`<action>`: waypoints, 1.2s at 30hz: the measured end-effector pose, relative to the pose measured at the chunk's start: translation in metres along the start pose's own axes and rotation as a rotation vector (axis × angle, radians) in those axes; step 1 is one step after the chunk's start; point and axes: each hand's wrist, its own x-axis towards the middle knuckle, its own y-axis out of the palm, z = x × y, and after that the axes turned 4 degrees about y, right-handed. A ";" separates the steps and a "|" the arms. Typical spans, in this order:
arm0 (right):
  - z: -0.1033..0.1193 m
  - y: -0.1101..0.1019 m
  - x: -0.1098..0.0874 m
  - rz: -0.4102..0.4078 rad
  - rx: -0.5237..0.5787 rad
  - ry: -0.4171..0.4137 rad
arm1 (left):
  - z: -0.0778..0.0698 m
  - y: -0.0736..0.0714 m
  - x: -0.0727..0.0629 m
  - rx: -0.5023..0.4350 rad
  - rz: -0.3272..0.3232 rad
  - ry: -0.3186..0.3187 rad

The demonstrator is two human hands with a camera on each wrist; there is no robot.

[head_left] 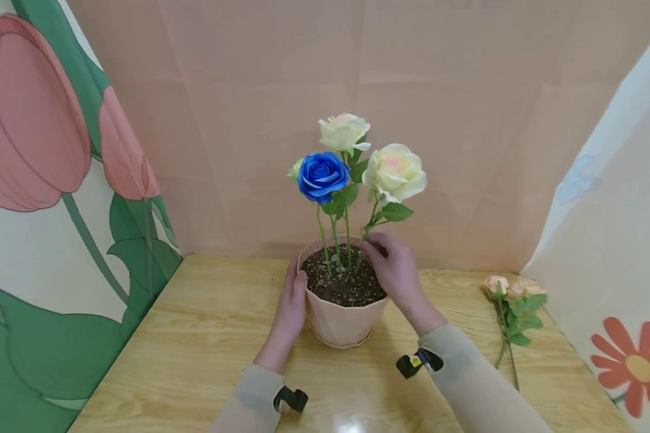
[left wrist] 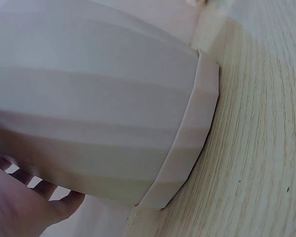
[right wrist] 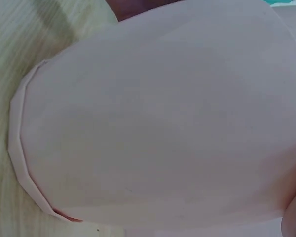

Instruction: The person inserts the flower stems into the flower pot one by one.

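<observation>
A pink faceted flower pot (head_left: 346,319) full of dark soil (head_left: 352,288) stands on a matching saucer (left wrist: 180,158). My left hand (head_left: 291,297) rests against the pot's left wall, its fingers (left wrist: 44,187) lying along the side. At the right rim, my right hand (head_left: 394,267) pinches the stem of a cream rose with a pinkish centre (head_left: 394,173). Its lower stem reaches the soil; how deep it goes is hidden. A blue rose (head_left: 324,177) and another cream rose (head_left: 343,132) stand upright in the pot. Behind the blue one, a pale green bloom (head_left: 294,169) partly shows.
Several peach roses (head_left: 511,287) with green leaves lie on the wooden table (head_left: 211,349) to the right. A pink cloth backdrop (head_left: 260,90) hangs behind the pot. Flower-printed panels (head_left: 29,252) flank the table on both sides.
</observation>
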 end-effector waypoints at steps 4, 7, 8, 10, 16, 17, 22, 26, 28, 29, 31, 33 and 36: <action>0.004 -0.002 0.004 0.053 -0.037 0.060 | -0.001 0.001 0.002 -0.005 0.005 0.019; 0.005 -0.003 0.007 0.069 -0.067 0.081 | 0.000 0.001 0.003 -0.005 0.004 0.030; 0.006 -0.003 0.007 0.071 -0.072 0.086 | 0.000 0.001 0.003 -0.004 0.003 0.032; 0.005 -0.003 0.008 0.070 -0.080 0.090 | -0.001 0.001 0.002 -0.004 0.002 0.023; 0.004 -0.003 0.011 0.082 -0.095 0.091 | -0.005 0.000 0.000 -0.002 -0.005 -0.007; 0.004 -0.003 0.011 0.082 -0.101 0.091 | -0.005 0.001 0.000 0.001 -0.007 -0.006; 0.001 -0.001 0.010 0.085 -0.124 0.107 | -0.002 0.001 -0.001 0.006 -0.013 0.003; -0.002 0.000 0.007 0.093 -0.104 0.130 | -0.001 0.002 -0.002 0.008 -0.005 0.007; -0.002 0.000 0.005 0.091 -0.082 0.142 | -0.001 0.003 -0.002 0.011 -0.001 -0.001; -0.002 -0.001 0.005 0.087 -0.079 0.146 | -0.001 0.003 -0.001 0.010 0.001 -0.004; -0.002 -0.001 0.005 0.077 -0.072 0.151 | -0.001 0.003 -0.001 0.014 0.004 -0.002; -0.002 -0.001 0.006 0.067 -0.069 0.155 | -0.001 0.003 0.001 0.016 0.007 0.002; -0.002 0.000 0.007 0.060 -0.060 0.157 | 0.000 0.002 0.002 0.014 0.007 0.012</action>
